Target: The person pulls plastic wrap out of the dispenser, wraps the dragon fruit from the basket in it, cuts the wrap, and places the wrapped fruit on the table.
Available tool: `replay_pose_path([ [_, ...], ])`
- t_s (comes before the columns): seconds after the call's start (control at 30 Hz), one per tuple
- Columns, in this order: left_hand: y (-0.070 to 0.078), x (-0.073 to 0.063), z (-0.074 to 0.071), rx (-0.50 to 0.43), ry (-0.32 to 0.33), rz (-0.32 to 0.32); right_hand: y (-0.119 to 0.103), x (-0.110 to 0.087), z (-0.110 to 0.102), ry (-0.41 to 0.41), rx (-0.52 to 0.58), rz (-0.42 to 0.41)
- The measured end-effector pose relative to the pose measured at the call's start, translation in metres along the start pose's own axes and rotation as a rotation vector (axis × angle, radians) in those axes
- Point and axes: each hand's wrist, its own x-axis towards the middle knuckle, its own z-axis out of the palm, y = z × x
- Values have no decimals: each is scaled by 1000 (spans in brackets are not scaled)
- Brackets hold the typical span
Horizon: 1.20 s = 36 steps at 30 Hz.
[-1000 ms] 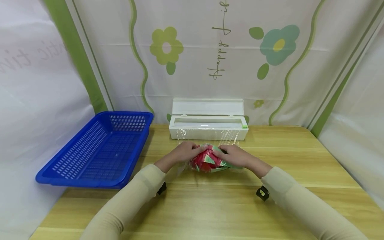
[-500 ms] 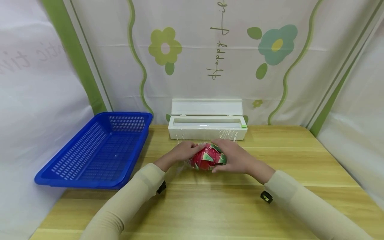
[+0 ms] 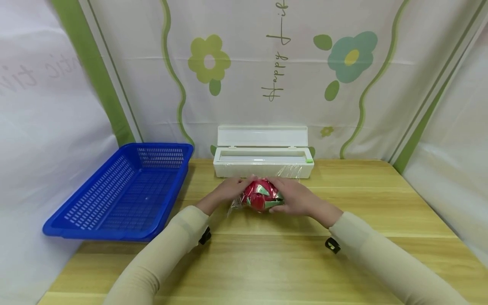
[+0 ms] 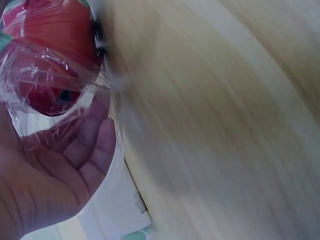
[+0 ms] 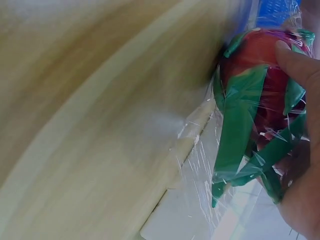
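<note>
A dragon fruit (image 3: 261, 195), red with green scales, is wrapped in clear cling film at mid-table in the head view. My right hand (image 3: 299, 197) grips its right side, fingers over the top and thumb along the near side. On the other side my left hand (image 3: 228, 189) holds it, thumb at the upper left. In the left wrist view the curled fingers (image 4: 90, 145) lie behind loose film below the fruit. The right wrist view shows the thumb (image 5: 295, 62) on the film-covered red skin. Film (image 3: 291, 171) stretches from the fruit back to the dispenser.
Behind the fruit stands a white cling film dispenser (image 3: 263, 170), its lid (image 3: 263, 136) raised and a green piece at its right end. A blue perforated basket (image 3: 152, 233) sits at the left of the wooden table (image 3: 267, 262). Printed curtains enclose the back and sides.
The fruit has turned and moved slightly away, closer to the dispenser. My right hand has shifted from its top right to round its right side. The left hand moved a little forward with it.
</note>
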Motion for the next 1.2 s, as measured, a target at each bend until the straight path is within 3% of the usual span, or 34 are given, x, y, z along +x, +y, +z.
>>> replay_pose_path([
  [0.23,6,1,-1,44,157,32,3,3,-3,-42,42,60],
  [0.4,14,-1,0,5,229,117,7,2,-3,-50,91,91],
  [0.67,18,1,4,-13,191,268,14,-1,0,-39,131,81],
  [0.93,19,1,9,-29,132,305,17,-7,5,-21,154,72],
  [1.2,24,1,11,-9,115,326,20,-12,7,-29,191,82],
])
